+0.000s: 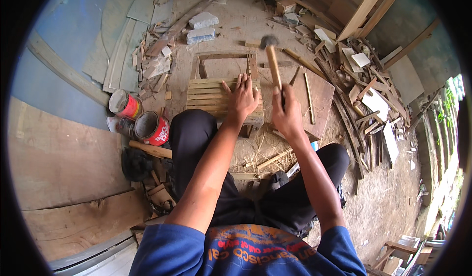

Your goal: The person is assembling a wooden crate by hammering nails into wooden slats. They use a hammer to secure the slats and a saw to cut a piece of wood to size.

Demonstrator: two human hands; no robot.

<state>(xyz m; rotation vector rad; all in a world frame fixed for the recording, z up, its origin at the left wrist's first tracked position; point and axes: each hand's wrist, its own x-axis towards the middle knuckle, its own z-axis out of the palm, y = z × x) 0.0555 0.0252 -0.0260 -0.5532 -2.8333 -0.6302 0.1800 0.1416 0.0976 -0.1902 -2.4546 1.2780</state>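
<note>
A small wooden frame (202,69) stands before me, its near part covered by several parallel slats (206,93). My left hand (242,96) lies on these slats with its fingers stretched out and apart. To its right, my right hand (286,111) is closed round the wooden handle of a hammer (273,65). The hammer is raised, its dark head pointing away from me and apart from the slats. Whether a nail is under my left hand cannot be seen.
A brown board (319,104) with thin sticks lies right of the frame. Red paint cans (152,128) stand at the left. Scrap wood (368,94) is heaped at the right. Pale blocks (200,36) lie beyond the frame, and straw-like shavings (255,153) cover the ground between my legs.
</note>
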